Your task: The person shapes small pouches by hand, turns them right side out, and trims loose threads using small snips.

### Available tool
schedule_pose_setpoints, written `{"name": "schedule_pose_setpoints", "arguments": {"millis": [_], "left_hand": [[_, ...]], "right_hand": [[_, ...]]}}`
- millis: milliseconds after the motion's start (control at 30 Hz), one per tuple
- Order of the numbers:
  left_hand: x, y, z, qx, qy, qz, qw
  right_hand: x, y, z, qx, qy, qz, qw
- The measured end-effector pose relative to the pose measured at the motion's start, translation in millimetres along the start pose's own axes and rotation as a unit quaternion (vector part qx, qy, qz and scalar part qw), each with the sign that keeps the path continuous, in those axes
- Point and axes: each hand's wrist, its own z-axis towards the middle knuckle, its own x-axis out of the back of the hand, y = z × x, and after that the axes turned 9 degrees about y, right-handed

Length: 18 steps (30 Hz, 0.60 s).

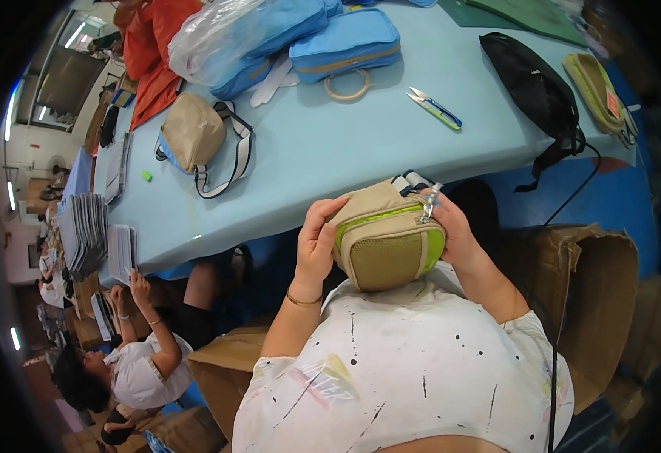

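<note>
In the head view, the left hand (317,245) curls its fingers closed against the left end of a tan pouch with a lime-green zip band and mesh front (386,240), thumb pressed on its top edge. The right hand (451,230) grips the pouch's right end, fingertips pinched narrow on the metal zipper pull (429,205). The pouch sits between both hands, held above the person's chest, just short of the near edge of the light blue table (330,151). Thread snips (436,108) lie on that table, well apart from the pouch.

The pouch (386,238) sits between both hands, before the table (330,143). Snips (435,107) lie on it, behind the pouch.
</note>
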Motion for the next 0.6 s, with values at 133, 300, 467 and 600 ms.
{"name": "schedule_pose_setpoints", "arguments": {"millis": [133,300,467,600], "left_hand": [[-6,2,-9,-0.007,0.064,0.022,0.998],[-9,12,-15,0.003,0.121,0.023,0.992],[-20,31,-16,-0.029,0.095,0.089,0.991],[-25,31,-7,-0.068,0.073,0.142,0.985]], "right_hand": [[18,2,4,0.056,0.073,-0.061,0.994],[16,-4,-9,0.119,0.073,-0.254,0.957],[17,-9,-20,0.222,0.067,-0.527,0.817],[31,-4,-16,0.137,0.066,-0.545,0.825]]}}
